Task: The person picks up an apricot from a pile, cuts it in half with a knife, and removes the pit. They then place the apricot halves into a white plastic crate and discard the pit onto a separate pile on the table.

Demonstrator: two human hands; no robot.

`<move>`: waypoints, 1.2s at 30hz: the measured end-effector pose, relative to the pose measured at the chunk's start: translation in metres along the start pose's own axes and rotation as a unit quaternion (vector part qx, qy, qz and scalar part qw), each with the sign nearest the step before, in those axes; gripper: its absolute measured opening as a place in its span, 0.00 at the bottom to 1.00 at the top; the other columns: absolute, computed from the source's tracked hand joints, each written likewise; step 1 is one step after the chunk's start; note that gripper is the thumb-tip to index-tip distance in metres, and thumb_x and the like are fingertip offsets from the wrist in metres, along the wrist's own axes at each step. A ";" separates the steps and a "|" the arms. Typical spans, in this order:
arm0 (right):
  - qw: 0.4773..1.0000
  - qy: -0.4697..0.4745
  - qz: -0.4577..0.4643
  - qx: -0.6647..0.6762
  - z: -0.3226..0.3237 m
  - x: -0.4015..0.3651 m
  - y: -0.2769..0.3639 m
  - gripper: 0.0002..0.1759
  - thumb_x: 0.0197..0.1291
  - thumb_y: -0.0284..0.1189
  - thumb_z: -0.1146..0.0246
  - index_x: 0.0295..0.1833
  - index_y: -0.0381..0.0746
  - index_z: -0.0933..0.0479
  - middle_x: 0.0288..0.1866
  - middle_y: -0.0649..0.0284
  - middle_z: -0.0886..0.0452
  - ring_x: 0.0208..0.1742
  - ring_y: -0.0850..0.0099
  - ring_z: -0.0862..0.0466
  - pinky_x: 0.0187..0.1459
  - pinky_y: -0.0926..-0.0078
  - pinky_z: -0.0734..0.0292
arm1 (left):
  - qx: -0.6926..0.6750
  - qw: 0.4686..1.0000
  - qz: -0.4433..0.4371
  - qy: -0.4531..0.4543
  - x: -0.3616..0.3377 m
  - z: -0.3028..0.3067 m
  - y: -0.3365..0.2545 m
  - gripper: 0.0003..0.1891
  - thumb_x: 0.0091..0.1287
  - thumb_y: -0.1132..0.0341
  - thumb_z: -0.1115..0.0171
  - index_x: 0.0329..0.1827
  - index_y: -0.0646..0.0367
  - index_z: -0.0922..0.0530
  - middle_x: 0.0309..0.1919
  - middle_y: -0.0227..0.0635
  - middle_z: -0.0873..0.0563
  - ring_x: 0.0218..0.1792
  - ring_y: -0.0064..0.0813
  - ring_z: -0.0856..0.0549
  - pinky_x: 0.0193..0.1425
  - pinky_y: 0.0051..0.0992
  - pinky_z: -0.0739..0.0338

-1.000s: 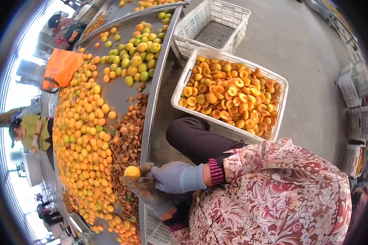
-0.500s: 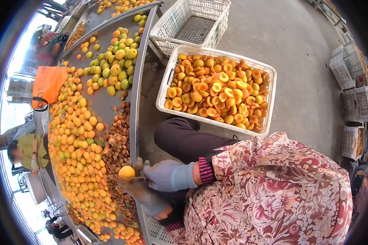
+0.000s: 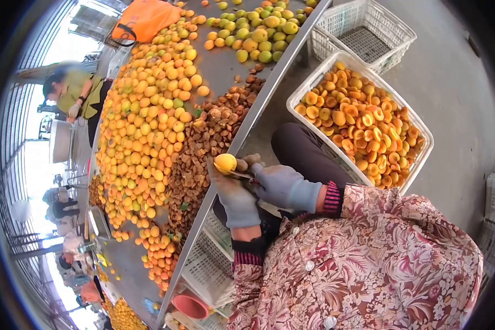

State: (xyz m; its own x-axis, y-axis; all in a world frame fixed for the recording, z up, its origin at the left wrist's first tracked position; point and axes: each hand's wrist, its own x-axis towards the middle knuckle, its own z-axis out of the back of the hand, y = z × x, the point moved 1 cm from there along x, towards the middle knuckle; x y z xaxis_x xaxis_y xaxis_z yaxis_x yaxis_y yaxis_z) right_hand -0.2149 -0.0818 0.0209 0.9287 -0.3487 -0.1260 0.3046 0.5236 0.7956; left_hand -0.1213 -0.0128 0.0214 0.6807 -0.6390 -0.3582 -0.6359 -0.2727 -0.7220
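Observation:
My left hand [image 3: 234, 199], in a grey-blue glove stained brown, is closed around a yellow apricot [image 3: 225, 163]. A small knife [image 3: 237, 174] is gripped in my right hand [image 3: 285, 186], also gloved, with its thin blade against the fruit's lower side. Both hands are at the metal table's raised edge [image 3: 260, 114]. Just beyond them lies a long heap of brown apricot pits [image 3: 203, 144], and behind that a broad spread of whole apricots [image 3: 143, 121]. To the right, a white crate [image 3: 363, 62] holds halved, pitted apricots [image 3: 363, 124].
Greener apricots [image 3: 264, 34] and an orange bag [image 3: 148, 21] lie farther up the table. Another crate [image 3: 393, 50] stands behind the full one. Below the table edge are white baskets [image 3: 206, 269] and a red bowl [image 3: 190, 306]. A co-worker [image 3: 77, 91] stands across the table.
The view has turned, so the table and crate appear tilted and shifted right. The left hand has come up beside the right and still holds the apricot; the knife stays at the fruit.

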 end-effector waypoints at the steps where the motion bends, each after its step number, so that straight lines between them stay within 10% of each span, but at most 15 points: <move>1: 1.000 0.008 0.016 -0.002 -0.001 -0.002 -0.003 0.18 0.62 0.40 0.47 0.40 0.34 0.33 0.30 0.50 0.19 0.34 0.52 0.18 0.36 0.58 0.24 | -0.020 0.998 0.006 -0.058 -0.001 0.000 -0.004 0.35 0.69 0.39 0.61 0.20 0.62 0.25 0.25 0.49 0.18 0.28 0.42 0.20 0.39 0.37 0.23; 6: 0.994 -0.029 0.100 0.044 0.009 -0.010 0.005 0.17 0.61 0.40 0.41 0.39 0.34 0.30 0.25 0.57 0.21 0.26 0.62 0.19 0.30 0.69 0.24 | -0.102 0.993 -0.059 -0.007 0.001 0.024 -0.034 0.33 0.71 0.41 0.64 0.26 0.63 0.24 0.24 0.45 0.17 0.28 0.41 0.19 0.38 0.37 0.24; 8: 0.884 -0.127 0.024 0.449 0.013 0.008 0.018 0.20 0.59 0.44 0.39 0.37 0.35 0.23 0.28 0.62 0.19 0.29 0.76 0.20 0.34 0.75 0.24 | 0.336 0.891 -0.299 -0.066 -0.013 0.016 -0.031 0.28 0.73 0.45 0.64 0.38 0.63 0.25 0.25 0.41 0.17 0.28 0.39 0.19 0.37 0.33 0.24; 10: 0.897 -0.076 -0.042 0.434 0.024 0.021 0.037 0.19 0.59 0.43 0.38 0.38 0.35 0.23 0.29 0.67 0.21 0.30 0.80 0.22 0.33 0.79 0.25 | 0.164 0.960 -0.222 0.040 -0.016 0.030 -0.021 0.17 0.73 0.56 0.55 0.44 0.63 0.29 0.29 0.39 0.18 0.29 0.37 0.19 0.37 0.29 0.24; 11: 0.901 -0.016 -0.104 0.420 0.025 0.027 0.045 0.18 0.59 0.42 0.37 0.40 0.36 0.23 0.30 0.72 0.22 0.30 0.84 0.25 0.32 0.83 0.26 | 0.455 0.771 -0.441 -0.066 -0.016 0.034 -0.017 0.13 0.70 0.61 0.50 0.45 0.63 0.28 0.32 0.40 0.18 0.31 0.37 0.18 0.38 0.28 0.24; 12: 0.877 -0.030 -0.059 0.475 0.002 0.038 0.035 0.17 0.60 0.41 0.37 0.38 0.35 0.22 0.29 0.70 0.22 0.29 0.83 0.25 0.32 0.83 0.27 | 0.662 0.442 -0.585 -0.157 -0.014 0.036 -0.006 0.10 0.68 0.66 0.46 0.45 0.64 0.27 0.34 0.40 0.19 0.32 0.36 0.17 0.39 0.27 0.23; 13: 0.898 -0.042 -0.061 0.435 0.004 0.037 0.040 0.18 0.59 0.41 0.38 0.37 0.34 0.22 0.27 0.70 0.22 0.29 0.83 0.25 0.32 0.83 0.27 | 0.689 0.380 -0.580 -0.209 -0.009 0.053 0.004 0.11 0.64 0.70 0.42 0.48 0.65 0.27 0.40 0.44 0.20 0.36 0.39 0.17 0.41 0.31 0.23; 17: 0.893 -0.090 -0.093 0.431 -0.019 0.040 0.034 0.21 0.57 0.44 0.39 0.32 0.34 0.23 0.25 0.59 0.22 0.28 0.73 0.23 0.34 0.74 0.27 | 0.714 0.537 -0.422 -0.156 -0.026 0.019 -0.018 0.13 0.64 0.69 0.41 0.48 0.67 0.27 0.42 0.47 0.21 0.39 0.40 0.17 0.40 0.32 0.22; 19: 0.901 -0.105 -0.084 0.413 -0.012 0.038 0.043 0.26 0.54 0.50 0.41 0.29 0.34 0.23 0.26 0.52 0.21 0.29 0.62 0.19 0.36 0.68 0.26 | 0.525 0.706 -0.451 -0.152 -0.028 0.021 -0.016 0.12 0.63 0.70 0.40 0.46 0.67 0.27 0.42 0.46 0.21 0.39 0.41 0.17 0.38 0.30 0.22; 20: 0.899 -0.116 -0.086 0.413 -0.004 0.037 0.046 0.26 0.54 0.50 0.41 0.29 0.34 0.23 0.26 0.52 0.21 0.29 0.62 0.19 0.36 0.68 0.26 | 0.524 0.709 -0.451 -0.141 -0.025 0.028 -0.013 0.12 0.63 0.70 0.40 0.46 0.67 0.27 0.42 0.46 0.21 0.39 0.41 0.17 0.38 0.30 0.22; 23: 0.932 -0.030 -0.122 0.339 0.009 0.035 0.054 0.27 0.53 0.53 0.42 0.28 0.36 0.23 0.26 0.51 0.21 0.31 0.59 0.19 0.38 0.67 0.26 | 0.691 0.308 -0.602 -0.254 -0.012 0.039 -0.007 0.14 0.68 0.61 0.53 0.51 0.60 0.28 0.42 0.43 0.21 0.50 0.34 0.21 0.55 0.28 0.27; 26: 0.934 -0.112 -0.090 0.326 0.006 0.042 0.065 0.25 0.54 0.51 0.43 0.26 0.38 0.24 0.24 0.53 0.22 0.30 0.56 0.20 0.37 0.66 0.26 | 0.761 0.237 -0.401 -0.451 -0.013 -0.034 -0.002 0.14 0.64 0.60 0.47 0.45 0.60 0.27 0.38 0.41 0.22 0.48 0.33 0.21 0.50 0.30 0.25; 36: 0.941 -0.273 0.040 0.197 -0.004 0.064 0.051 0.15 0.55 0.45 0.40 0.31 0.43 0.24 0.19 0.59 0.25 0.22 0.68 0.21 0.28 0.74 0.25 | 0.724 0.474 -0.458 -0.201 0.004 0.016 -0.030 0.10 0.64 0.67 0.42 0.39 0.67 0.26 0.36 0.47 0.20 0.33 0.42 0.19 0.36 0.33 0.23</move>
State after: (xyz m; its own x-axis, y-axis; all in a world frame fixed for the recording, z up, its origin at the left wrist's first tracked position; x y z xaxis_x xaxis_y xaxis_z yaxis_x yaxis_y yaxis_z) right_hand -0.1392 -0.0740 0.0506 0.6648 -0.7246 0.1816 0.0357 0.2736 0.9612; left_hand -0.0937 0.0037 0.0320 0.6293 -0.4608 0.6258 0.7126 0.6635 -0.2280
